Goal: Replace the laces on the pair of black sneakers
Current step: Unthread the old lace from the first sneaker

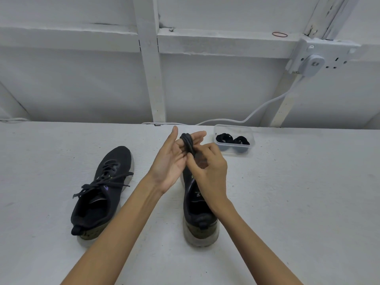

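The lace (188, 144) was being coiled. It sat wound round the straight, open fingers of the left hand (170, 161) while the right hand (209, 171) pinched its loose end. Both were held above the near sneaker (200, 214), which seemed unlaced, on the worktop (287, 202). The next move was probably to slip the coil off, set it aside, then fetch a black coil from the clear tub (234, 128) just beyond. The other sneaker (102, 190), at left, was laced. A white cable (267, 103) trailed behind, obstructing nothing.

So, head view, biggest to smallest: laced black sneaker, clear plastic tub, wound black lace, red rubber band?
Laced black sneaker, clear plastic tub, wound black lace, red rubber band. The band lies farther back, so that's unsure.
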Action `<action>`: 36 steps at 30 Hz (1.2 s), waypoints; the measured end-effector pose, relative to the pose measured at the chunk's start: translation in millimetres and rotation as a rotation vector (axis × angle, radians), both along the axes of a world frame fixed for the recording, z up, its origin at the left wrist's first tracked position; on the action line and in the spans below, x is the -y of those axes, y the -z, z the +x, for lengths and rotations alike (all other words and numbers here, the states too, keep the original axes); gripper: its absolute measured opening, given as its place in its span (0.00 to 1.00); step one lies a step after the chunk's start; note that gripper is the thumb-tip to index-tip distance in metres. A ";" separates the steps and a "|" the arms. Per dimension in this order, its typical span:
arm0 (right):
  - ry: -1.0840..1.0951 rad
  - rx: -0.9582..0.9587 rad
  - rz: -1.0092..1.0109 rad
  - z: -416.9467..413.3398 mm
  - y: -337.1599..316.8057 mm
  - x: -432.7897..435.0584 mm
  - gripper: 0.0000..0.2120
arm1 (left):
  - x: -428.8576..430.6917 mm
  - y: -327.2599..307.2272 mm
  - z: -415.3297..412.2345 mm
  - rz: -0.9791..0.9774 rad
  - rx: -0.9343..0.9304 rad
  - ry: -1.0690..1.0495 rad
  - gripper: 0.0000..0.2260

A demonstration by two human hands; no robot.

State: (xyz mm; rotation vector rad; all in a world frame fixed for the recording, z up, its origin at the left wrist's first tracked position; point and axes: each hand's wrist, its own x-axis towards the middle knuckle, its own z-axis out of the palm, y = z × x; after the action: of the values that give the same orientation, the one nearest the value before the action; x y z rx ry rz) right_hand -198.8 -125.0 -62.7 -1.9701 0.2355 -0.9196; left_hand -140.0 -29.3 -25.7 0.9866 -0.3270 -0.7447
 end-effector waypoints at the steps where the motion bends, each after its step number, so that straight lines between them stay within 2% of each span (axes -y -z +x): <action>1: -0.003 -0.011 -0.019 0.5 0.0 0.5 0.06 | -0.9 0.7 0.1 0.019 0.007 0.007 0.30; 8: -0.173 -0.227 0.132 0.8 -7.2 3.2 0.08 | -4.9 5.6 1.9 0.083 0.033 0.007 0.30; 13: -0.202 -0.180 0.144 -2.5 -11.9 4.5 0.04 | -1.5 3.6 -2.6 0.045 0.026 -0.009 0.29; 18: -0.178 -0.156 0.220 -6.1 -4.2 6.0 0.04 | 4.3 2.9 -9.9 0.007 0.037 -0.086 0.26; 20: -0.178 -0.135 0.299 -11.2 -5.2 2.2 0.03 | 7.4 3.8 -13.7 0.007 0.067 -0.115 0.25; 26: -0.099 -0.094 0.596 -21.1 -13.2 -5.0 0.14 | 16.3 5.4 -26.2 0.068 0.169 -0.189 0.21; 31: -0.081 -0.102 0.976 -24.7 -16.5 -0.8 0.13 | 22.4 6.2 -33.9 0.129 0.223 -0.240 0.18; 36: -0.156 -0.101 1.085 -26.1 -21.2 8.4 0.13 | 19.2 3.9 -30.3 0.085 0.166 -0.245 0.20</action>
State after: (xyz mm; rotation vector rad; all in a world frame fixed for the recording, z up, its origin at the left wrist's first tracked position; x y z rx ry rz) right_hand -224.9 -133.4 -41.6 -0.9984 0.5025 -0.4176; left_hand -170.3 -48.5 -29.5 1.1493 -0.3129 -0.4579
